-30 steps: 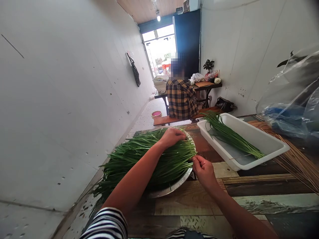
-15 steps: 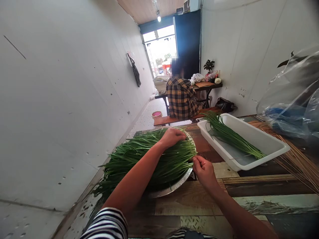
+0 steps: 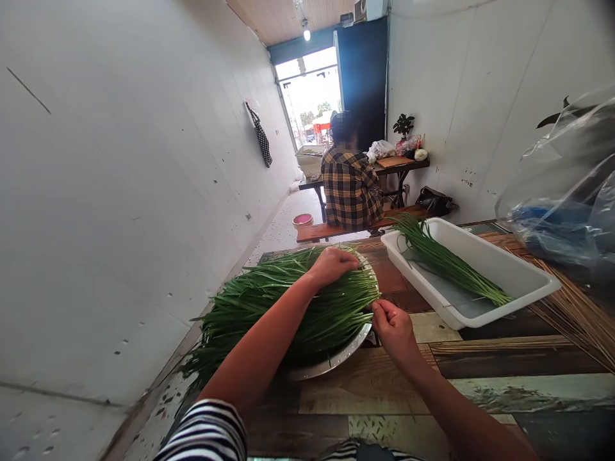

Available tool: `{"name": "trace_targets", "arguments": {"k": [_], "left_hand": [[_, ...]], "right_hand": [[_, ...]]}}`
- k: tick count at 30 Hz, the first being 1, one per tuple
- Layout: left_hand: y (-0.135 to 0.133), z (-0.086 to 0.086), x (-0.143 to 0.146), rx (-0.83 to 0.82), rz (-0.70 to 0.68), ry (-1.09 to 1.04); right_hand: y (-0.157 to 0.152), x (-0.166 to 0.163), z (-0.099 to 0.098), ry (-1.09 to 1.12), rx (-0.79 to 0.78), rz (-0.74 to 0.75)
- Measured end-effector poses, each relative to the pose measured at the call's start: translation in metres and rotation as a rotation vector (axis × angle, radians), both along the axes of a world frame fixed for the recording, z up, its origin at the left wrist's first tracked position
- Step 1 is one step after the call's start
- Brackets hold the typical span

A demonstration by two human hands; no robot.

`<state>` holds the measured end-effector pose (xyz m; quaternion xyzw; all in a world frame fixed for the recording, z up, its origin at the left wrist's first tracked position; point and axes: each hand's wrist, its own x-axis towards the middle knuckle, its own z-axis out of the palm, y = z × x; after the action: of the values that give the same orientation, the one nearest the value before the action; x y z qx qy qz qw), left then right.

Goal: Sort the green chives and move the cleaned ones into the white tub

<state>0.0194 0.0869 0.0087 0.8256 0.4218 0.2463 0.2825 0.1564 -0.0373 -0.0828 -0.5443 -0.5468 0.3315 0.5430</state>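
Observation:
A big heap of green chives (image 3: 269,304) lies across a round metal basin (image 3: 336,358) on the wooden table. My left hand (image 3: 332,264) rests curled on top of the heap near its cut ends, pressing the stalks. At the basin's right rim my right hand (image 3: 391,323) is closed in a pinch on the ends of a few chive stalks. To the right stands a white plastic tray (image 3: 509,272) holding a smaller bundle of chives (image 3: 444,259).
A bundle of thin bamboo skewers (image 3: 576,314) lies right of the tray, below a clear plastic bag (image 3: 567,192). A person in a plaid shirt (image 3: 350,186) sits on a bench (image 3: 317,232) ahead, back turned. A white wall runs close along the left.

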Motion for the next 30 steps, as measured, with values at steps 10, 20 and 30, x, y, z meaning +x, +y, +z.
{"name": "trace_targets", "arguments": {"k": [10, 20, 30], "left_hand": [[-0.006, 0.004, -0.002, -0.019, -0.049, 0.037], [-0.014, 0.035, -0.019, -0.189, -0.078, 0.033], [-0.008, 0.024, -0.023, -0.273, -0.142, 0.003]], "right_hand": [[0.001, 0.0, -0.006, 0.013, -0.001, 0.017], [-0.006, 0.002, 0.012, -0.198, 0.148, -0.027], [0.0, 0.01, 0.006, -0.289, 0.209, -0.013]]}}
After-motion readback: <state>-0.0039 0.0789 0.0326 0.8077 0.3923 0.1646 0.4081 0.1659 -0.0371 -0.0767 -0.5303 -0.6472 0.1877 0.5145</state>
